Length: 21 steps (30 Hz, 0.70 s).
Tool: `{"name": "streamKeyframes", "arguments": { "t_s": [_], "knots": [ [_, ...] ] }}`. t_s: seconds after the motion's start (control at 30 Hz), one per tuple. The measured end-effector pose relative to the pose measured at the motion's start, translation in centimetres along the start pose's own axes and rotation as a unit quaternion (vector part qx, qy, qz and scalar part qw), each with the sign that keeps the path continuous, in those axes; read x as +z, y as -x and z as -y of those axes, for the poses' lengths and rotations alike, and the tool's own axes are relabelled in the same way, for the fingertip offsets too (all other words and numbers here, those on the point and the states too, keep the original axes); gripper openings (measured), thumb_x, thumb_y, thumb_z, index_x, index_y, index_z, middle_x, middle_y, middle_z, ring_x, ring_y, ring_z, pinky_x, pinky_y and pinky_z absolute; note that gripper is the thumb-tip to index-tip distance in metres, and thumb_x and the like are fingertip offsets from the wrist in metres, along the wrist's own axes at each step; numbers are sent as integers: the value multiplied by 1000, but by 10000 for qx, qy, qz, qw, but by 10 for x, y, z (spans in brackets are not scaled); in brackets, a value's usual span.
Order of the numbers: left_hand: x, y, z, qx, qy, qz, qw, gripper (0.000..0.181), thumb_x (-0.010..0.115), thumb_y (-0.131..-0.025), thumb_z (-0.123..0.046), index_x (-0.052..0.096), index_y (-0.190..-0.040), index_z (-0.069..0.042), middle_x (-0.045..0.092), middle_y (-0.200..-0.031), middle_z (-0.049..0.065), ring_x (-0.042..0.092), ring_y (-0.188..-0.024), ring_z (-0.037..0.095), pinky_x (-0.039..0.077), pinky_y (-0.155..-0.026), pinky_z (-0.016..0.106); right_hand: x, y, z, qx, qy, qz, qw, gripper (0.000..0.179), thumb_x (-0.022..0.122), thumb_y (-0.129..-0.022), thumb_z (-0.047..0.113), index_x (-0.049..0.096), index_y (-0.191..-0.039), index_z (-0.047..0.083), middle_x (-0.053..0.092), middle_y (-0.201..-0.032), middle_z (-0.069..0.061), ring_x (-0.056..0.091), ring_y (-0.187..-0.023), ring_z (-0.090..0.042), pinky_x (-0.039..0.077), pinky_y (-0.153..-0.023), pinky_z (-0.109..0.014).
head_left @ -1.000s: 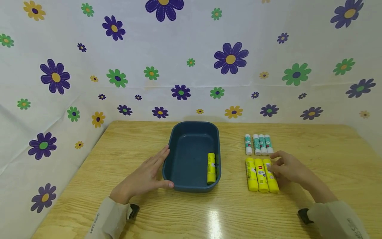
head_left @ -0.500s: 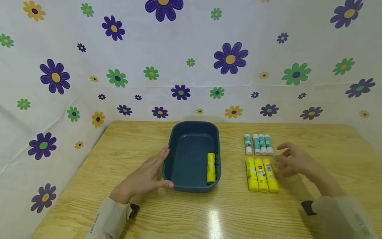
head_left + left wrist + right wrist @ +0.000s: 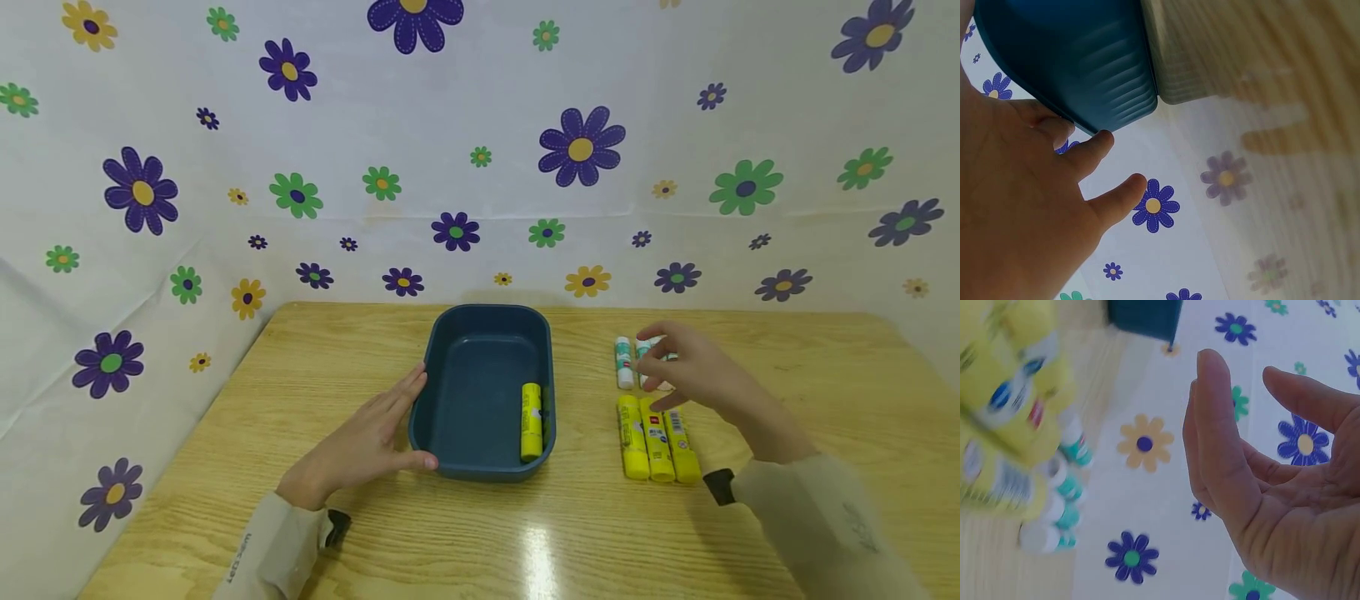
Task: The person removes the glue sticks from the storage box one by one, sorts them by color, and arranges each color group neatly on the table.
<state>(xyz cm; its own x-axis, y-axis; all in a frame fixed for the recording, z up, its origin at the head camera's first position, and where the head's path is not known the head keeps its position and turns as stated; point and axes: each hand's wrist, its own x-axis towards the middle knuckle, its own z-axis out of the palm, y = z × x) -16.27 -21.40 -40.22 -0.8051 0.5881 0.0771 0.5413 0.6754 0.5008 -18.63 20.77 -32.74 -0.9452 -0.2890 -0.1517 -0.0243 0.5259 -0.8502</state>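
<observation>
My left hand (image 3: 358, 457) rests against the near left side of a dark blue plastic bin (image 3: 431, 375), its fingers along the outer wall and the thumb at the front corner. Inside the bin, along the right wall, lies one yellow glue stick (image 3: 531, 421). My right hand (image 3: 693, 367) hovers over the glue sticks with nothing between its fingers and thumb. Below it, three big yellow glue sticks (image 3: 657, 450) lie side by side. Behind these is a row of several small white and teal glue sticks (image 3: 623, 362), partly covered by the right hand.
A wooden table (image 3: 592, 533) carries everything. A white cloth (image 3: 502, 100) printed with flowers hangs behind and to the left. Bare wood lies between the bin and the glue sticks.
My right hand has come away from the rightmost yellow glue stick, gone right, then moved left and further back over the small sticks. The left hand and bin stay put.
</observation>
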Motion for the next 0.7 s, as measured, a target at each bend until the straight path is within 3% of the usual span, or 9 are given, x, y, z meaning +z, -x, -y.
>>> {"name": "streamKeyframes", "arguments": {
  "t_s": [0.3,0.7],
  "knots": [
    [0,0,0,-39,-21,-3,10000,112,64,-88,-69,15,-161,0,7,-170,12,16,-152,38,21,-115,68,32,-21,37,-224,-355,377,9984,52,60,-102,10,36,-143,-11,59,-111,-24,66,-83,-26,62,-68,-45],
    [-1,0,-2,-84,11,19,10000,111,67,-88,-65,15,-161,1,7,-170,11,16,-153,37,20,-115,68,82,-45,62,-15,-428,767,9961,49,59,-104,14,39,-143,-7,57,-116,-28,67,-91,-37,62,-70,-41]
  ]
}}
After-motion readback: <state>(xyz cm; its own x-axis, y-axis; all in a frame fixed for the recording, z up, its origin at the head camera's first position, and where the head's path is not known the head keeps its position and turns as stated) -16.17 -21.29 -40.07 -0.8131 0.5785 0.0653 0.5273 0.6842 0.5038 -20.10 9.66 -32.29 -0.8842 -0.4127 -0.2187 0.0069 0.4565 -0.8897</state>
